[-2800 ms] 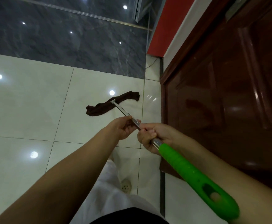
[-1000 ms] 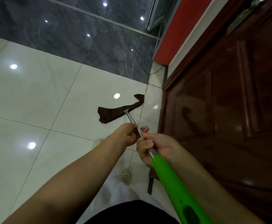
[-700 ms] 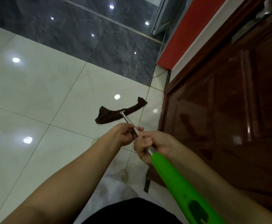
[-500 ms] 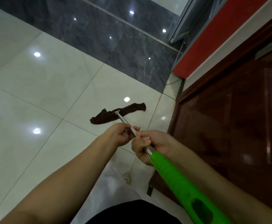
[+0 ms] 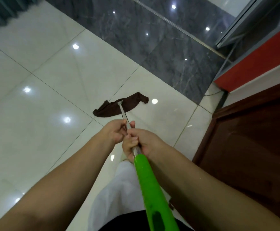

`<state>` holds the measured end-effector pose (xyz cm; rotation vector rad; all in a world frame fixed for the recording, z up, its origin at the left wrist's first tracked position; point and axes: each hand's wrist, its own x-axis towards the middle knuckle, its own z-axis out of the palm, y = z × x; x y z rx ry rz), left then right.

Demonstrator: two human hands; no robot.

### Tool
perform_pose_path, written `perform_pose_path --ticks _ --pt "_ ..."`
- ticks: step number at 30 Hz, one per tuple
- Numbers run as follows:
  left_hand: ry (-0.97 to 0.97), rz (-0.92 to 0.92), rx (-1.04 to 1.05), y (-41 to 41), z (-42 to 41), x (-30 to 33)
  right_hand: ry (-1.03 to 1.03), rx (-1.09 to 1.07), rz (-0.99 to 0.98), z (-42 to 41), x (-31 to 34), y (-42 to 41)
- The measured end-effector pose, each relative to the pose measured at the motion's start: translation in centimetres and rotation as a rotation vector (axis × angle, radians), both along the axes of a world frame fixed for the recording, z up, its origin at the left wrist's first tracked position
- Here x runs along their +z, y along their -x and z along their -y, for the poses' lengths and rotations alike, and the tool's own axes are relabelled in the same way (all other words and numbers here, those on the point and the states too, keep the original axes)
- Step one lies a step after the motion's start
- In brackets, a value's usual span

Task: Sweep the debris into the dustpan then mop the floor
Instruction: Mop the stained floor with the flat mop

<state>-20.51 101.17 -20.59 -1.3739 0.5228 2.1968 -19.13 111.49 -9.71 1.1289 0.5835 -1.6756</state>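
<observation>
Mopping stage, I judge. My left hand (image 5: 115,132) and right hand (image 5: 140,142) both have fingers wrapped round the mop handle (image 5: 150,185), right just above the green grip, left farther down the steel shaft. Shaft runs far and slightly left to the brown mop cloth (image 5: 119,105), lying flat on the white floor tile (image 5: 44,130), long axis left-right, across the shaft. Left hand nearer it. Wooden door (image 5: 252,155) close right; dark marble strip (image 5: 161,39) beyond. No dustpan visible.

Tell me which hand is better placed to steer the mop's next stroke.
Probably the left hand: it grips the metal pole nearer the brown mop cloth. The right hand grips by the green handle.
</observation>
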Motion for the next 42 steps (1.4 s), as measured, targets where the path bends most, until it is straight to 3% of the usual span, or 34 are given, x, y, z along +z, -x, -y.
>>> perform_pose_path --ticks 5,14,26,33,42 --pt "0.046 0.015 -0.057 6.1 2.5 0.1 0.034 -0.134 -0.033 3.2 -0.8 4.8" --pt "0.093 -0.004 -0.261 17.3 3.3 -1.2 -0.058 -0.159 -0.008 3.5 -1.7 14.7" --pt "0.159 -0.026 -0.388 28.6 2.4 -1.9 0.029 -0.253 -0.049 2.7 -3.4 24.7" --pt "0.194 -0.023 -0.451 29.6 -0.5 -2.6 0.088 -0.329 -0.044 -0.5 -4.2 25.1" --pt "0.184 -0.063 -0.537 24.4 -7.9 -2.8 0.068 -0.444 -0.024 -7.2 -3.4 18.8"
